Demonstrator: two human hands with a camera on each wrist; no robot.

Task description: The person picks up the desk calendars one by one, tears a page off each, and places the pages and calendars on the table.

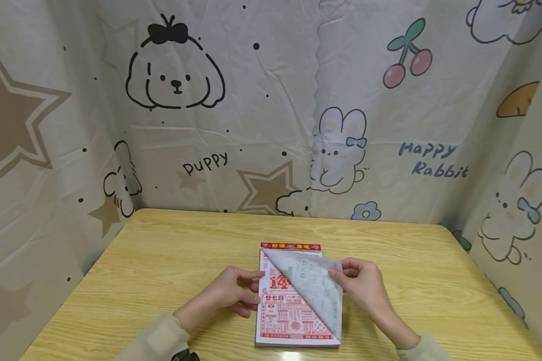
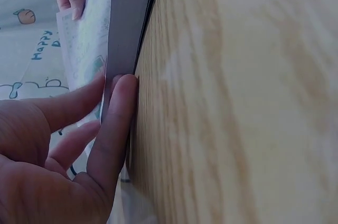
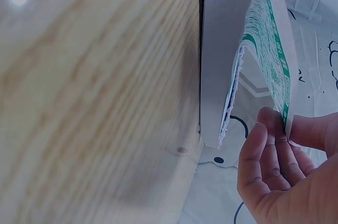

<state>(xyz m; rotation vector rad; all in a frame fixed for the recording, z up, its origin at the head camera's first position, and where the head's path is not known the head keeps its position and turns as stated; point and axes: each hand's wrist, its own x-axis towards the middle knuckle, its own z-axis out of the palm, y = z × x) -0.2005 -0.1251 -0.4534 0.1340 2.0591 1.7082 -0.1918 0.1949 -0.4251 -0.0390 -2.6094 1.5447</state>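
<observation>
A thick tear-off calendar pad (image 1: pixel 282 316) with red print and a red header strip lies on the table. Its top sheet (image 1: pixel 318 281), printed in green, is folded back diagonally from the lower left toward the right. My right hand (image 1: pixel 366 286) pinches that sheet between thumb and fingers at the right side. In the right wrist view, the sheet (image 3: pixel 272 49) arches up from the stack, held by the right hand (image 3: pixel 285 166). The left hand (image 1: pixel 230 291) rests its fingers against the pad's left edge. In the left wrist view, fingers (image 2: pixel 120 108) touch the stack's side (image 2: pixel 127 23).
The pad lies on a wood-grain table (image 1: pixel 185 250) with rounded far corners. A patterned cloth (image 1: pixel 253 125) with cartoon animals hangs behind and on both sides of it. A dark wristband (image 1: pixel 185 355) shows by the left sleeve.
</observation>
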